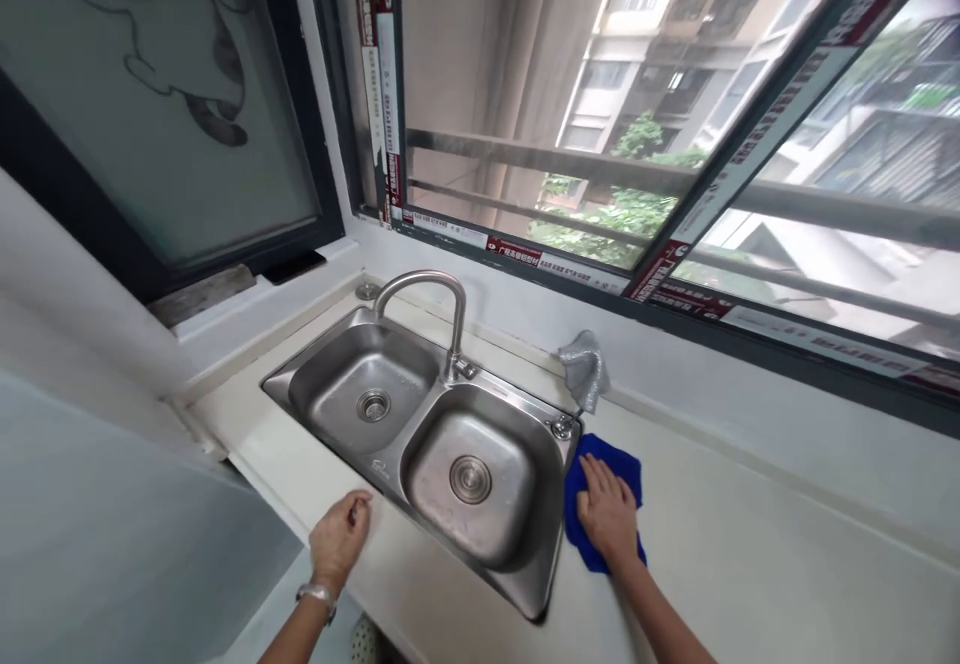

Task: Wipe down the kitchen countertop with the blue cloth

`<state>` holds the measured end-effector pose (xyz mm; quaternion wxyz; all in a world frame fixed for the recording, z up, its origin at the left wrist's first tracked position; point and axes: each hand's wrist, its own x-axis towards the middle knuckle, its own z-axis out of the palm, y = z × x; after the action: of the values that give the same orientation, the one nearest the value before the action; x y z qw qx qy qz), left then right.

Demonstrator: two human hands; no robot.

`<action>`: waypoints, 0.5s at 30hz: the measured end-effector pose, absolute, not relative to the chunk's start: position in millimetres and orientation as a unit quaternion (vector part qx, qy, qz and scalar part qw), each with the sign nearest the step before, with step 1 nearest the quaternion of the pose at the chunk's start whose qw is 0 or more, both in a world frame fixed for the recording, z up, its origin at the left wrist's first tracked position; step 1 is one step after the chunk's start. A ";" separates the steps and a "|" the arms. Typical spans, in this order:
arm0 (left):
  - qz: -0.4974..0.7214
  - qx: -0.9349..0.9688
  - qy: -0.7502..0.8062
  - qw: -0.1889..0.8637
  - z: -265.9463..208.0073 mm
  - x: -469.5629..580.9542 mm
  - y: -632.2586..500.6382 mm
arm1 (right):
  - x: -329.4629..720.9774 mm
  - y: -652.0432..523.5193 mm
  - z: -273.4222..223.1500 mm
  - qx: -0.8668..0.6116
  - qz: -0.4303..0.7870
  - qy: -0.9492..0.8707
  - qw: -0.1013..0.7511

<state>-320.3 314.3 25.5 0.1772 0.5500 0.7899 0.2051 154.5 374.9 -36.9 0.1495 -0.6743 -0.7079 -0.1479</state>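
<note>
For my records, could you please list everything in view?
window: one, dark-framed, at back
stickers: many, red-white, on window
railing: one, grey, outside
buildings: several, beige-grey, outside
greenery: some, green, outside
frosted panel: one, grey-green, left
flat item: one, black, by panel
counter: one, off-white, below window
double sink: one, silver, in counter
faucet: one, silver, sink's back rim
drains: two, silver, in sink
fitting: one, silver, sink's rear corner
crumpled wrap: one, silvery, behind fitting
cloth: one, blue, right of sink
bracelet: one, silver, left wrist
left hand: one, bare, counter's front edge
right hand: one, bare, on cloth
</note>
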 end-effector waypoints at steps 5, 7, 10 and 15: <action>0.220 0.558 0.779 0.183 24.3 -320.0 311.0 | 121.3 314.8 -29.6 -0.655 -0.139 -0.729 0.145; 0.224 0.558 0.777 0.187 20.8 -320.8 309.7 | 107.9 291.5 -27.3 -0.648 -0.129 -0.736 0.147; 0.230 0.559 0.774 0.189 15.9 -321.8 308.4 | 88.0 254.4 -25.0 -0.623 -0.109 -0.760 0.149; 0.237 0.561 0.770 0.187 16.1 -321.5 307.3 | 77.8 204.7 -21.5 -0.534 -0.097 -0.829 0.133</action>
<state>-321.5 307.3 16.1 0.1870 0.5615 0.7705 0.2370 77.8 204.7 -21.5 0.1330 -0.5345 -0.8291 -0.0965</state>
